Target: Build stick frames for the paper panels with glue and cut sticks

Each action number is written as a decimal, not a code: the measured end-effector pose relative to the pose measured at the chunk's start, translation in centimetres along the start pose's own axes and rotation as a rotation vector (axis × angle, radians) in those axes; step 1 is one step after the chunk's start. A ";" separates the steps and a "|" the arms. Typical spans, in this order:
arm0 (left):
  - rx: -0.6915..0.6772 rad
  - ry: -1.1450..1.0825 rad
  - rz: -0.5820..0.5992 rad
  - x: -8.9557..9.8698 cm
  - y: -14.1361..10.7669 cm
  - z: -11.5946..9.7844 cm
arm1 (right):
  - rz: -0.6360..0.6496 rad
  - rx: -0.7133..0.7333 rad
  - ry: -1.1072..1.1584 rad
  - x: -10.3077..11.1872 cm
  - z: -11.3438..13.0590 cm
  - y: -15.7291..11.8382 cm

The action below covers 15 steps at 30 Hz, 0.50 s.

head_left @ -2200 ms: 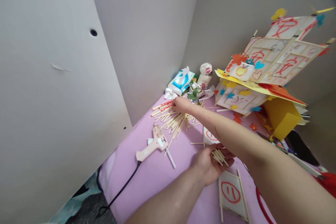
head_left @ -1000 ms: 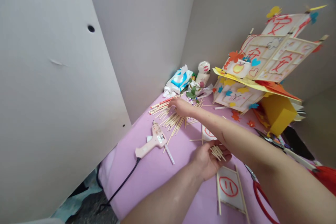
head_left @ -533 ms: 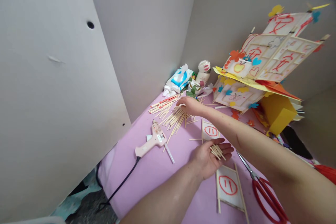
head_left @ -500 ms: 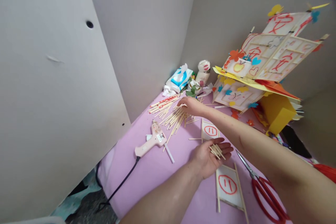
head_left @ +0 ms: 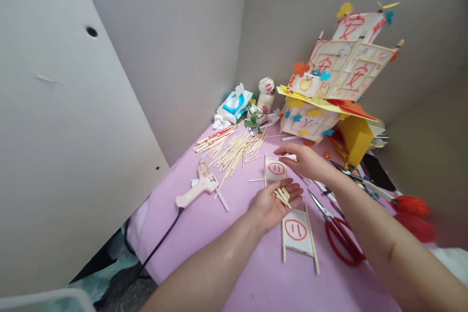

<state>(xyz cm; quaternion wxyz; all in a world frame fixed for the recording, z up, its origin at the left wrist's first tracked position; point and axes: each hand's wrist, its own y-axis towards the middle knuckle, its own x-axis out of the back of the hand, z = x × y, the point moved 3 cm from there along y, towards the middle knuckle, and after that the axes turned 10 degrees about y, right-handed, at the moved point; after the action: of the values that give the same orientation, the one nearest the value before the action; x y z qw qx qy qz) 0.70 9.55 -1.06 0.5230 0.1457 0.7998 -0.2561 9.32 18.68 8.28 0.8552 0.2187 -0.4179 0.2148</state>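
My left hand (head_left: 268, 204) is palm up with its fingers stretched out, and a small heap of short wooden sticks (head_left: 282, 196) lies in it. Above and to the right hovers my right hand (head_left: 305, 161), its thumb apart from its fingers and nothing visible between them. Beneath the hands are two stick-framed paper panels: the nearer panel (head_left: 297, 230) and the farther panel (head_left: 276, 168), each with a red circled mark. A loose pile of long wooden sticks (head_left: 239, 148) lies to the left of my right hand. Red-handled scissors (head_left: 338, 234) lie below my right forearm.
A pink glue gun (head_left: 199, 187) with a black cord rests on the purple cloth (head_left: 204, 248) at left. Behind stand a wipes pack (head_left: 234, 106), a white jar (head_left: 266, 95) and a decorated paper-and-stick house (head_left: 340, 73). Red yarn (head_left: 413, 206) is at right.
My right hand has left the stick pile and moved right, toward my left hand. My left hand still bears the short sticks. The whole view has shifted, with things now farther left.
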 end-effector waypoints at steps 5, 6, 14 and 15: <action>0.103 0.039 0.010 -0.1 -1.0 1.3 | -0.153 -0.086 0.109 1.8 0.5 -6.2; 0.128 0.060 0.015 -0.1 -1.2 1.5 | -0.157 -0.098 0.118 1.6 0.5 -7.0; 0.178 0.169 -0.014 0.1 -2.1 1.2 | 0.097 -0.013 -0.125 -2.6 2.4 -3.9; 0.174 0.172 -0.016 0.1 -2.1 1.1 | 0.147 0.005 -0.159 -3.1 2.8 -2.9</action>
<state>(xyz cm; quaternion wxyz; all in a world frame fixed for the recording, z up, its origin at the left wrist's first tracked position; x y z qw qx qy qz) 0.44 7.14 -0.98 0.4358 0.2057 0.8176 -0.3152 7.46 14.24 6.74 0.8005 0.2061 -0.4990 0.2601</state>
